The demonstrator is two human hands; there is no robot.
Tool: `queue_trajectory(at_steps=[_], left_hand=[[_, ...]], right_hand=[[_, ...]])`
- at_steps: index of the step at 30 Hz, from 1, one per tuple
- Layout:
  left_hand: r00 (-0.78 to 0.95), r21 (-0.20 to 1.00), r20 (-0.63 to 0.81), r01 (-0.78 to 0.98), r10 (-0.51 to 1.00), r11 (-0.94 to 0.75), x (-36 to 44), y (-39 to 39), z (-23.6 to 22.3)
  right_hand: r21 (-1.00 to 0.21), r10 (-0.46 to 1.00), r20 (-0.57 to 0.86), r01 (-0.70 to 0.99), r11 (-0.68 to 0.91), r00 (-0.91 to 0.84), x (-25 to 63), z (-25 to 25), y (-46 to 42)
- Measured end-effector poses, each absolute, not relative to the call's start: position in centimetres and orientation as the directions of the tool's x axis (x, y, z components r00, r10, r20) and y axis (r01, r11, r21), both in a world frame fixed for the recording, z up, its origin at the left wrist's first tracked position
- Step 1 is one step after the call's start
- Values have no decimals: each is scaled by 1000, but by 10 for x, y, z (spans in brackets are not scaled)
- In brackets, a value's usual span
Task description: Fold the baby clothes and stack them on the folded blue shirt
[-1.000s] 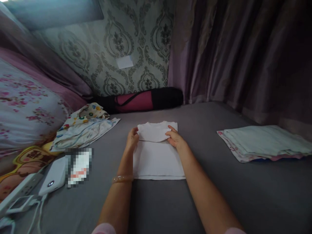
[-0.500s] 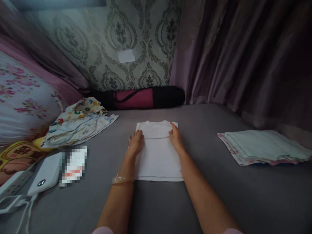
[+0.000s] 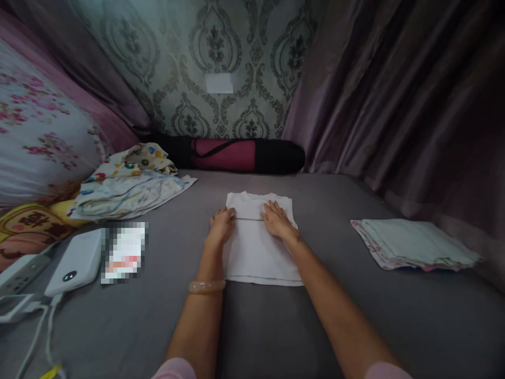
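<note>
A white shirt [image 3: 258,247] lies flat on the grey bed sheet in front of me, with a strip across its far end folded over. My right hand [image 3: 278,218] rests palm down on that folded strip near the right side, fingers spread. At the left edge of the shirt, my left hand [image 3: 223,223] touches the cloth with loosely bent fingers; its thumb side is over the fabric. A pale bangle [image 3: 206,287] circles my left wrist.
A stack of folded clothes [image 3: 414,245] lies to the right. On the left are rumpled printed clothes [image 3: 130,184], a white power bank [image 3: 79,260], a power strip [image 3: 21,276] with cables and a blurred-out packet [image 3: 125,255]. A black-and-red bag [image 3: 224,154] lies along the wall.
My right hand has moved from the shirt's right edge inward onto the folded strip, and its fingers have spread. My left hand stays at the left edge. The view has shifted slightly.
</note>
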State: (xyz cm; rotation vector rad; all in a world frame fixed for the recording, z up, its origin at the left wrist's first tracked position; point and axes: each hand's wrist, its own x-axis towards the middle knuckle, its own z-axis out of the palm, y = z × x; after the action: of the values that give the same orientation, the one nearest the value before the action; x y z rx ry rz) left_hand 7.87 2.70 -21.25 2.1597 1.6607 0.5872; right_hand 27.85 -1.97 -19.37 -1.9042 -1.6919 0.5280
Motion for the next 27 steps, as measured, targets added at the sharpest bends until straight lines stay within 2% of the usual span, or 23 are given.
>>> queue_trajectory(at_steps=[5, 8, 15, 19, 22, 24, 27], left_hand=[[229, 418, 48, 879, 972, -228, 80, 21, -206], [200, 407, 4, 895, 980, -184, 77, 20, -202], [119, 562, -90, 826, 989, -49, 61, 28, -194], [65, 628, -107, 778, 992, 17, 57, 32, -196], [40, 639, -118, 767, 992, 45, 56, 33, -195], [18, 636, -142, 768, 990, 77, 57, 32, -194], [2, 634, -161, 767, 987, 102, 58, 30, -190]], right_hand=[[-488, 994, 114, 871, 56, 0, 261, -203, 2], [-448, 996, 92, 894, 23, 21, 265, -216, 8], [-548, 998, -15, 834, -64, 67, 275, -217, 22], [-472, 999, 25, 882, -6, 20, 265, -197, 42], [-485, 995, 97, 873, 54, -8, 245, -189, 63], [-504, 995, 99, 863, 40, 11, 229, -189, 79], [-441, 996, 85, 897, 7, 34, 208, -194, 98]])
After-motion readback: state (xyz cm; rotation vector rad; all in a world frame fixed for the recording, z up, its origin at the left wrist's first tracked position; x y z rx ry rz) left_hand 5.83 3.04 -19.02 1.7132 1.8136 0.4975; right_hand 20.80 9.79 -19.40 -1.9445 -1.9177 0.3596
